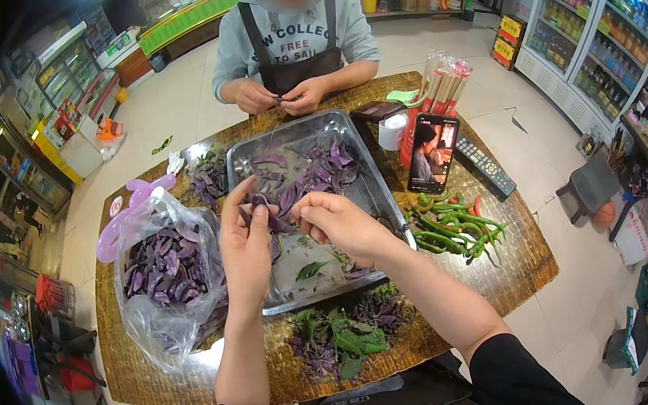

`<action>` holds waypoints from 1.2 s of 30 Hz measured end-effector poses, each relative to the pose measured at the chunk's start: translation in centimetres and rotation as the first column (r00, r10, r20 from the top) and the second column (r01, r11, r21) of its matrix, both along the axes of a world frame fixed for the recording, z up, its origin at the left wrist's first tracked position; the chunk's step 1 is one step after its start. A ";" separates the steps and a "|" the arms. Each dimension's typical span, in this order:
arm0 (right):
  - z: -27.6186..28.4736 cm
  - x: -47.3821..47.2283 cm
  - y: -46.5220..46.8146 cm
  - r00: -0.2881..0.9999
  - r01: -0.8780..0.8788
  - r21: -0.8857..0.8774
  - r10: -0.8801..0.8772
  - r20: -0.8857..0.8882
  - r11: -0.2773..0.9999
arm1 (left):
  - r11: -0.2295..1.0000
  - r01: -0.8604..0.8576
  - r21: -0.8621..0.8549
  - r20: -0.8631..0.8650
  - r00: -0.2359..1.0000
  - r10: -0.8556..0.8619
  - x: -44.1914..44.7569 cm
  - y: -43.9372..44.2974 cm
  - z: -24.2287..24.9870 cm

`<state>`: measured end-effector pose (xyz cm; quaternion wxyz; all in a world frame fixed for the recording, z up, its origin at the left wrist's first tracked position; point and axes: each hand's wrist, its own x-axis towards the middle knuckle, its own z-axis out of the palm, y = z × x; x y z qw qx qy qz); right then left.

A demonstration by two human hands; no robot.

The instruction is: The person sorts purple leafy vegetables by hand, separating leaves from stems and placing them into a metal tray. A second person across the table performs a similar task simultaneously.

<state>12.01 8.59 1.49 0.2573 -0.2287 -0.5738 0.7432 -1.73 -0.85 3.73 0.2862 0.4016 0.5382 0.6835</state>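
My left hand holds a purple bean pod between thumb and fingers over a rectangular metal tray. Close on its right, my right hand has its fingertips pinched at the pod's end; whether it grips the pod itself I cannot tell. Purple pods lie heaped in the tray, with a green leaf near its lower side. Left of my left hand, an open clear plastic bag holds many purple pods. A pile of leaves and trimmings lies on the wooden table below the tray.
Across the table a person's hands hold a small dark piece. Right of the tray are green and red chillies, a propped phone, a remote control and bundled chopsticks. More pods and a purple balloon lie left.
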 end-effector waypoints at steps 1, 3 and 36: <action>0.2 0.0 -0.3 0.999 -0.009 0.075 0.005 0.045 0.997 | 1.000 0.013 -0.007 -0.038 0.999 -0.013 0.0 0.1 -0.3; -0.6 -0.1 -0.4 0.999 -0.019 0.296 0.004 0.050 0.955 | 1.000 -0.006 0.003 -0.060 0.998 0.006 -0.2 0.3 -0.8; 1.2 1.6 0.3 0.977 -0.040 0.815 -0.149 0.154 0.578 | 0.997 -0.013 0.071 0.168 0.986 0.001 -2.5 -0.1 -0.2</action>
